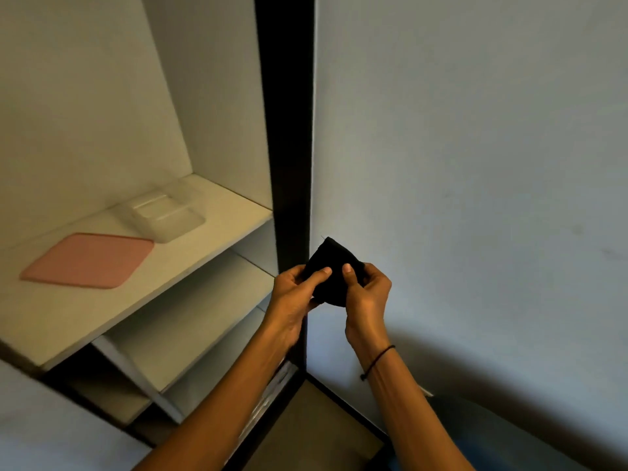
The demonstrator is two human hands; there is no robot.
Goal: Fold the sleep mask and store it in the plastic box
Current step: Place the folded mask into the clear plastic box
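Observation:
A black sleep mask (334, 263), folded into a small wedge, is held in the air in front of the dark cabinet edge. My left hand (297, 294) pinches its left side with thumb on top. My right hand (367, 294) grips its right side, thumb pressed on the fabric. A clear plastic box (166, 214) stands open on the upper white shelf, up and to the left of both hands. Its pink lid (90, 260) lies flat on the same shelf, nearer the front edge.
The white shelf (210, 246) sits inside an open cabinet with lower shelves (190, 321) beneath it. A dark vertical cabinet post (292, 147) runs down just behind the hands. A pale wall (475, 164) fills the right side.

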